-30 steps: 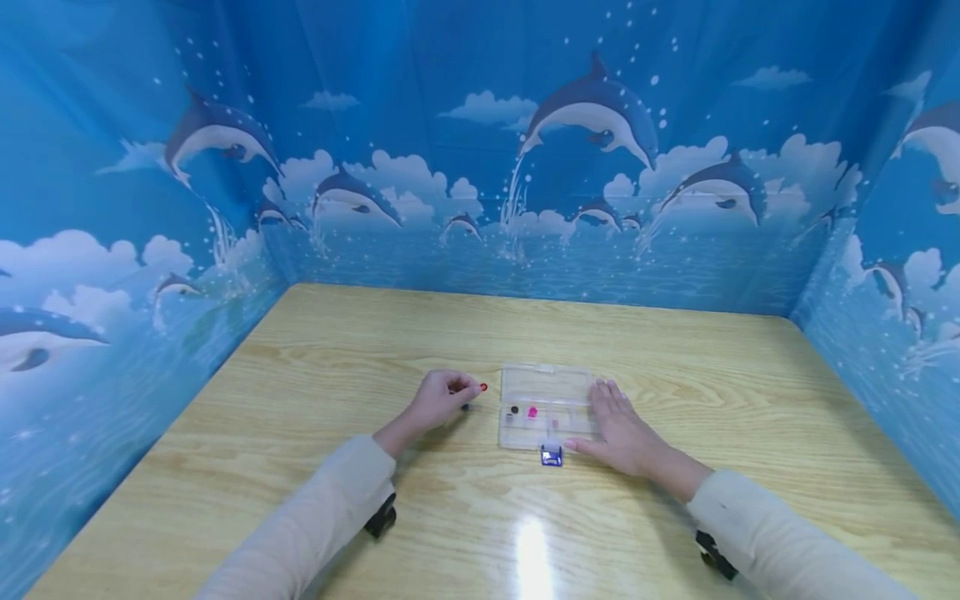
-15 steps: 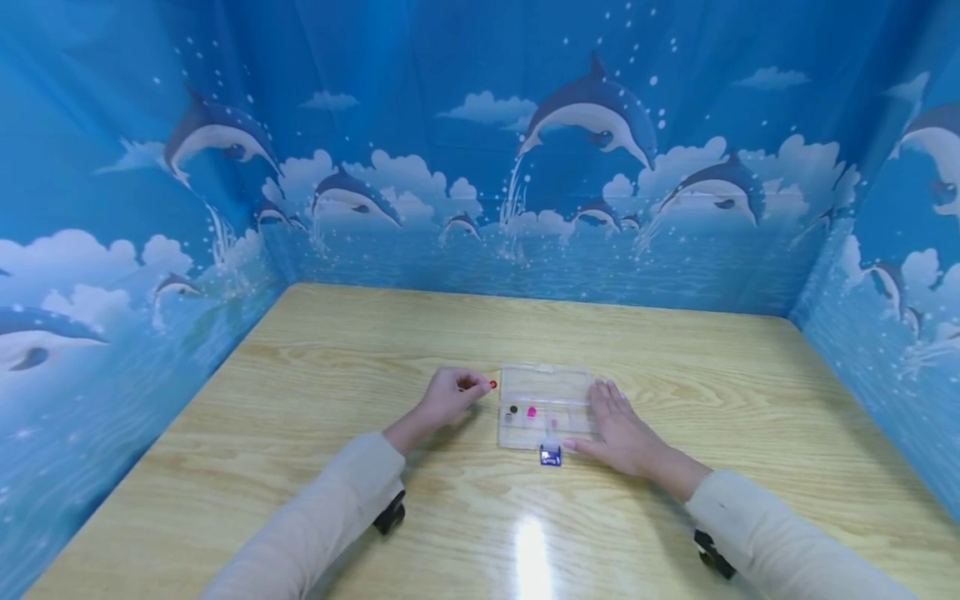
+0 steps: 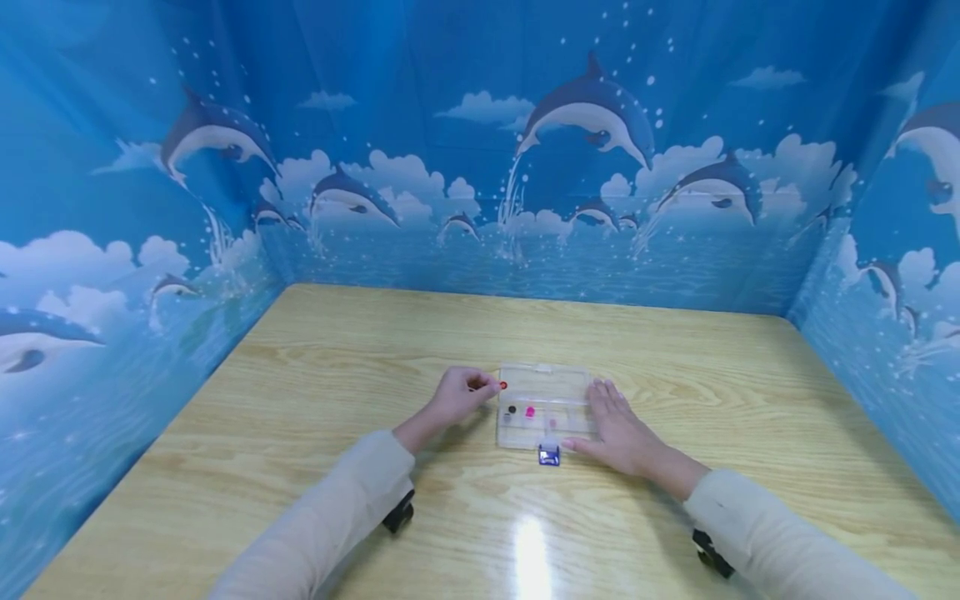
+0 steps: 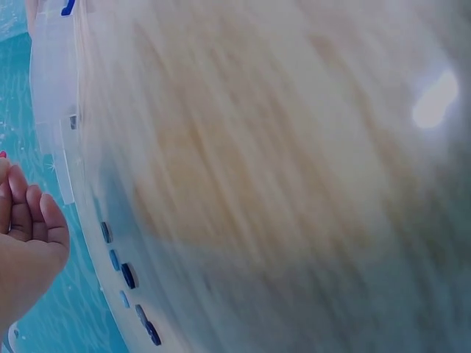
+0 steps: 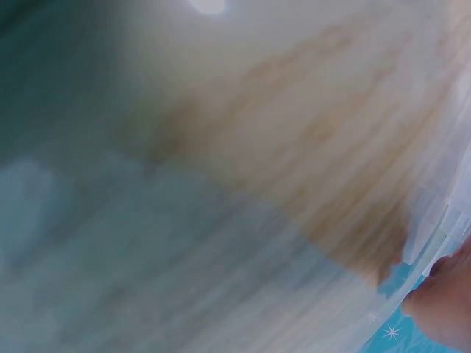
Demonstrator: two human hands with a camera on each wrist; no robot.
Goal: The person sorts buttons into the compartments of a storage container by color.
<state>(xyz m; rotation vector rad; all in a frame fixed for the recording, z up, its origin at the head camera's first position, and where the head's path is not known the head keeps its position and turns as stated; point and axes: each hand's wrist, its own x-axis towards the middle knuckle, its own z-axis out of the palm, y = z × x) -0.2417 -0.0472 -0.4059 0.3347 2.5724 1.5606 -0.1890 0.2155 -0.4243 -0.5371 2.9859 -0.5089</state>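
My left hand pinches a small round red button between thumb and fingertips, over the left edge of the clear plastic box's raised-back lid. The box's divided tray lies nearer me. A black button and a bright pink one sit in its left part, with a paler pink piece to their right. Against the box's right side rests my right hand, fingers straight. In the left wrist view, the curled left hand shows, but the red button is mostly out of frame.
Several blue and dark buttons lie on the table near the left hand, seen in the left wrist view. A small blue-edged piece sits at the box's front edge. A dolphin-print curtain surrounds the wooden table.
My left hand has moved right with the red button, from the bare table to over the lid's left edge. The right hand stays in place on the box.
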